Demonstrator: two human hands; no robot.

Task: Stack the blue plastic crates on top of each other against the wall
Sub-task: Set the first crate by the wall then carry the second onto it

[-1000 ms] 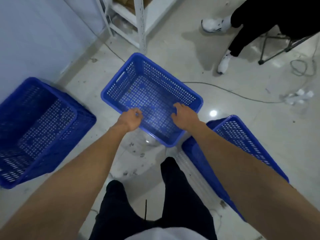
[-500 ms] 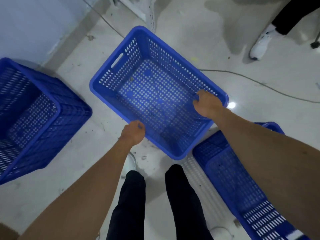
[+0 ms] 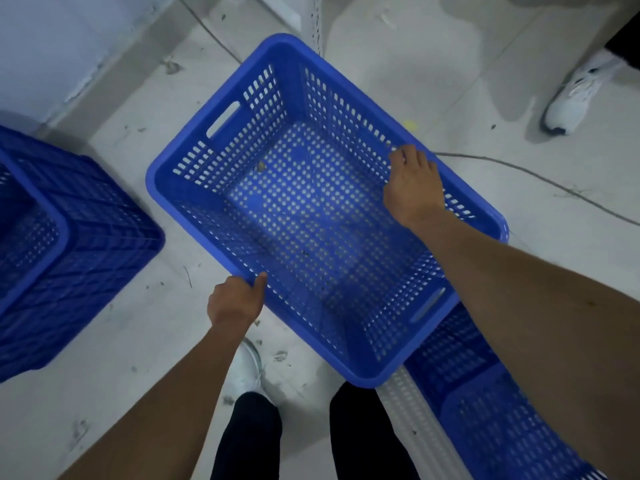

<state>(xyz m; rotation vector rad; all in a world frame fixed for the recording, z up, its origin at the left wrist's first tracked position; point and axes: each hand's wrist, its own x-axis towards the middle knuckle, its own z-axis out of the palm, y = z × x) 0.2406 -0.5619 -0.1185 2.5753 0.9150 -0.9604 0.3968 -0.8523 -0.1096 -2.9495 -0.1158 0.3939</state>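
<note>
An empty blue perforated crate (image 3: 194,164) fills the middle of the view, held off the floor. My left hand (image 3: 235,303) grips its near long rim, thumb over the edge. My right hand (image 3: 412,188) grips the far long rim. A second blue crate (image 3: 79,244) stands at the left next to the pale wall (image 3: 52,46). A third blue crate (image 3: 491,410) sits at the lower right, partly under the held crate and my right forearm.
A metal shelf post (image 3: 317,22) rises just beyond the held crate. A cable (image 3: 540,178) runs across the floor at right. Another person's white shoe (image 3: 571,98) is at the upper right. My legs and a white shoe (image 3: 246,372) are below the crate.
The crate has come up and closer to me. My hands moved apart along it: the left stays on the near rim, the right shifted out to the far long rim.
</note>
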